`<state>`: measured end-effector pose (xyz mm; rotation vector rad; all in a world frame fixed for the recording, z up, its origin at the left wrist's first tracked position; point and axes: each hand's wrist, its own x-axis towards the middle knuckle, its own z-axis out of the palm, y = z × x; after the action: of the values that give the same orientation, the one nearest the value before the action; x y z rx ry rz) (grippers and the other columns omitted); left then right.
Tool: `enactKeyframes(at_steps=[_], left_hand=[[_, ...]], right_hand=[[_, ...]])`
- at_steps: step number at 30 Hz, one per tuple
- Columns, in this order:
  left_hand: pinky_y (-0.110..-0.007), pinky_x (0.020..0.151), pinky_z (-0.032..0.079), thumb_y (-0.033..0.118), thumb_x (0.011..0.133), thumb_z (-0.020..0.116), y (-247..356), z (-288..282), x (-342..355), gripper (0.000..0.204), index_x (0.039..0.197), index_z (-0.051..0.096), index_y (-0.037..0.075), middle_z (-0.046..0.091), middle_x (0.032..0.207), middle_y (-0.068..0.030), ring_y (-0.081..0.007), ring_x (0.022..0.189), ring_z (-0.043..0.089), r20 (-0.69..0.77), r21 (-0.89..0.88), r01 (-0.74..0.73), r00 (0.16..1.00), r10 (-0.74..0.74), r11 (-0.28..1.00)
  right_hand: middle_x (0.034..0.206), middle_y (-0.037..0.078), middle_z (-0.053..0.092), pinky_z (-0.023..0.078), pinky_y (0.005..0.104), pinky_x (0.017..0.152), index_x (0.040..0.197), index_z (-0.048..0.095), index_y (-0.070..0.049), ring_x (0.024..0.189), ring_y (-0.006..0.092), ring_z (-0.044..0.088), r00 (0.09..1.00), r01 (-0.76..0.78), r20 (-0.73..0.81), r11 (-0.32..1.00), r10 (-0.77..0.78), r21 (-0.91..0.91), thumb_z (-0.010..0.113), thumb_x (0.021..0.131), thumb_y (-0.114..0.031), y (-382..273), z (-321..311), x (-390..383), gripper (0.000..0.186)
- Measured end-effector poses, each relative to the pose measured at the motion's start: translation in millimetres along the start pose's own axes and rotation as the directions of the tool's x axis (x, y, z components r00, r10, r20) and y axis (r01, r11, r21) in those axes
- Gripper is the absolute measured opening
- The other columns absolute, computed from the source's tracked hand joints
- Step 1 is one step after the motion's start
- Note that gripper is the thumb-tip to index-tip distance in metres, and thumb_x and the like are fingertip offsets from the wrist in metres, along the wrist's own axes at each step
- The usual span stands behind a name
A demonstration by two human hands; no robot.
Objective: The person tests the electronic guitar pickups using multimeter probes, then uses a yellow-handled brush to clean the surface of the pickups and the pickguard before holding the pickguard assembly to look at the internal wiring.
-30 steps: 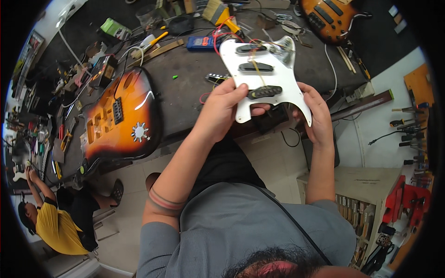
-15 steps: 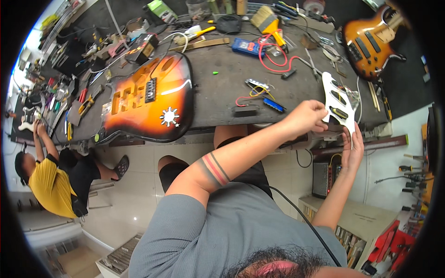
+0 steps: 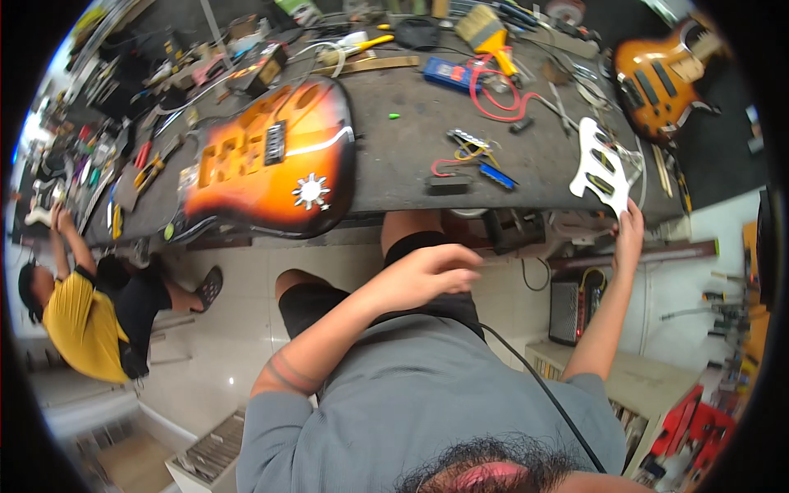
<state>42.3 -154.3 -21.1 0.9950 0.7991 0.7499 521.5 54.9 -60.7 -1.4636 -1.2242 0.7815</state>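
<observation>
My right hand (image 3: 629,232) grips the lower end of a white guitar pickguard (image 3: 605,171), which is held tilted over the bench's right edge. The pickguard has several slots, one with a dark, yellowish part behind it. My left hand (image 3: 436,273), slightly blurred, hangs in front of my lap, empty, with its fingers loosely bent and apart. Closest to it on the bench are a black guitar pickup (image 3: 448,186) with a red wire, a blue strip-shaped part (image 3: 498,176) and a silver-and-black part (image 3: 470,140) with yellow wires.
A sunburst guitar body (image 3: 246,185) lies left of centre on the dark workbench (image 3: 394,156). Farther back are a blue multimeter (image 3: 448,74) with red leads and a wide brush (image 3: 481,31). Another sunburst guitar (image 3: 657,78) stands at right. A co-worker (image 3: 82,320) in yellow works far left.
My left hand has let go of the pickguard and moved left and down toward my lap. My right hand still holds the pickguard. The view has shifted slightly.
</observation>
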Motion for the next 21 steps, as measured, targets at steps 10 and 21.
enactKeyframes(at_steps=[10, 21], left_hand=[[-0.034, 0.098, 0.058, 0.016, 0.112, 0.059, -53, -48, -107, 0.036, 0.143, 0.059, -0.003, 0.074, 0.129, -0.0153, -0.0194, 0.113, 0.073, -0.439, 0.034, -0.007, 0.898, 0.021, 0.999], [-0.043, 0.098, 0.049, 0.026, 0.096, 0.067, 123, 14, -296, 0.024, 0.112, 0.071, 0.009, 0.063, 0.116, -0.0090, -0.0250, 0.112, 0.061, 0.219, 0.728, -0.340, -0.706, 0.673, -0.595]], right_hand=[[0.125, 0.019, 0.063, 0.047, 0.0425, 0.108, 0.134, 0.065, 0.000, 0.119, 0.0316, 0.062, 0.877, 0.246, -0.219, 0.792, -0.428, -0.559, 0.064, 0.101, -0.007, -30, 48, -20, 0.034], [0.116, 0.014, 0.063, 0.046, 0.0458, 0.103, 0.118, 0.068, -0.004, 0.115, 0.0334, 0.059, 0.528, 0.785, 0.148, 0.414, -0.836, -0.461, 0.064, 0.093, 0.009, -130, 203, -148, 0.028]])
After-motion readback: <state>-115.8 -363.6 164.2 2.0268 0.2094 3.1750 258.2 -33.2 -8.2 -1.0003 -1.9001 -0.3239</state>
